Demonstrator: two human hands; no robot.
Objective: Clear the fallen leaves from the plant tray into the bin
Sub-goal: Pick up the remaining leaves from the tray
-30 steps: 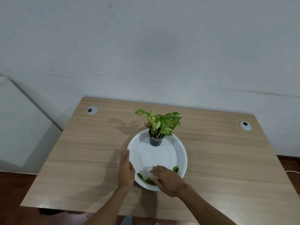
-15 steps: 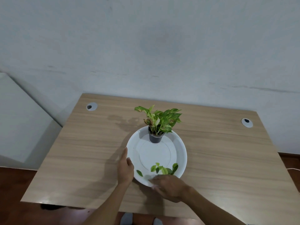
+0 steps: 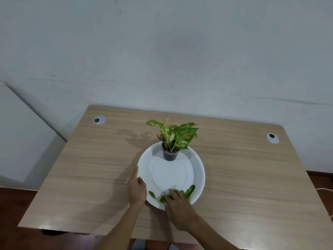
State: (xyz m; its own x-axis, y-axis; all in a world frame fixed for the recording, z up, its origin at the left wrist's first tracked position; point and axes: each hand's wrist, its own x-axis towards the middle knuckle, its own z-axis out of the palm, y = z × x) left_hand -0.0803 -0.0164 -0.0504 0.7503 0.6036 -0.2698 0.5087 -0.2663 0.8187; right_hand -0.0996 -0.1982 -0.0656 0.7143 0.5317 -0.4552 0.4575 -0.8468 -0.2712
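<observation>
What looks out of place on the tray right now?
Loose green leaves lie scattered at the near edge of the white tray, one apart near the left hand, the rest at the right hand fingertips. The potted plant stands upright, though some leaves show brown edges. No bin is in view.

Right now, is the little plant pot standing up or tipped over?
Standing up. The black pot sits upright at the far side of the white tray, its leaves pointing upward.
</observation>
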